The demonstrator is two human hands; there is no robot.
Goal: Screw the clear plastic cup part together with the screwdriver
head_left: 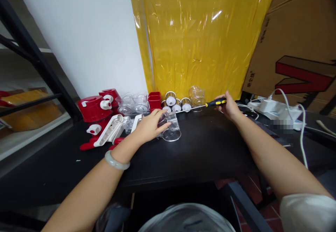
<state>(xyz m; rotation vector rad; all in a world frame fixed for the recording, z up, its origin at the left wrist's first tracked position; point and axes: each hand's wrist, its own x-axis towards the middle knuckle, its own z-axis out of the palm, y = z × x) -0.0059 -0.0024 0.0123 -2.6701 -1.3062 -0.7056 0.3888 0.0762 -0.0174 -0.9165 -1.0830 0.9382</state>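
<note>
- L hand (149,125): fingers curled over clear plastic cup (172,131), which stands mouth-down on black counter (204,148), center-left.
- R hand (229,107): closed round yellow/black handle of screwdriver (214,102); shaft points left, just above the counter near the back.
- Behind the cup: row of wire spools (170,99) & more clear cups.
- Far left: red/white plastic parts (91,107).
- R side: white power strip (273,107) w/ cables.

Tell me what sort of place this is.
Probably a small assembly bench: red and clear plastic parts on the black table, a screwdriver in the right hand, cardboard boxes behind.
</note>
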